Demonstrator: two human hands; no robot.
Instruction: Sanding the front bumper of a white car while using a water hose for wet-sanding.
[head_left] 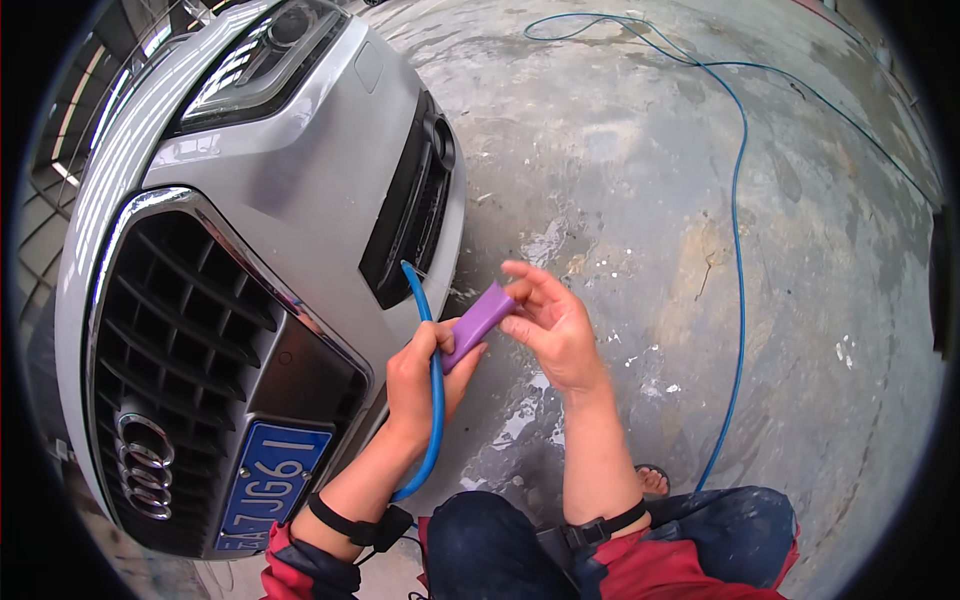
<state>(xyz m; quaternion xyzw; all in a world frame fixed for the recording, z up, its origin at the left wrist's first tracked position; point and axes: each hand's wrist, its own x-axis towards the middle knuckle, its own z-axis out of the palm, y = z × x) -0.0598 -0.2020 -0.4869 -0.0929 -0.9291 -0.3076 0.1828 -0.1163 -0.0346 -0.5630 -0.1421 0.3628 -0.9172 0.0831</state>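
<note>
In front of a silver car bumper I hold a flat, rectangular purple strip; I cannot make out its exact material. My left hand is closed on its lower left end, thumb and fingers on either side. The upper right end, which looks slightly curled, is pinched by the thumb and fingers of my right hand. A thick blue hose loops across my left hand and wrist. Its upper end lies by the black lower vent of the bumper.
The car's grille and blue licence plate are at my left. A long blue hose snakes over the wet, stained concrete floor on the right. My bent knees are below, with a sandalled foot between them.
</note>
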